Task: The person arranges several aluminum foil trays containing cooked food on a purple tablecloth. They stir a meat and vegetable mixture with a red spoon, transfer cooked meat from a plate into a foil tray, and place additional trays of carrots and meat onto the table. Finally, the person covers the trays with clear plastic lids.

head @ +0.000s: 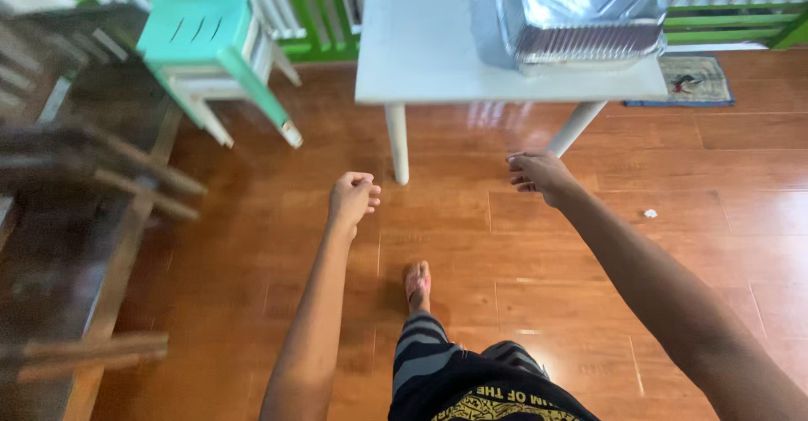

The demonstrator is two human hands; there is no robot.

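— Foil trays (581,17), where do they sit from where you stand?
— They rest stacked on the far right part of the white table (421,42), straight ahead of you, well beyond both of your hands. Neither hand touches them or the table.

— What is your right hand (539,173) doing?
— It hangs in the air just below the table edge, near the slanted right table leg (576,126). Your fingers curl inward, loosely together, and they hold nothing.

— And your left hand (353,195)?
— It is balled into a loose fist over the wooden floor (673,244), just left of the upright left table leg (396,143). Nothing is clamped in it.

— What else is around you?
— A teal plastic chair (210,42) lies tipped to the upper left, well apart from your left hand. Blurred dark wooden furniture (76,202) fills the left edge. A small mat (694,80) lies on the floor behind the table on the right, and a tiny white scrap (650,213) sits on the floor right of your right forearm. Your sandalled foot (417,282) is planted between your two arms
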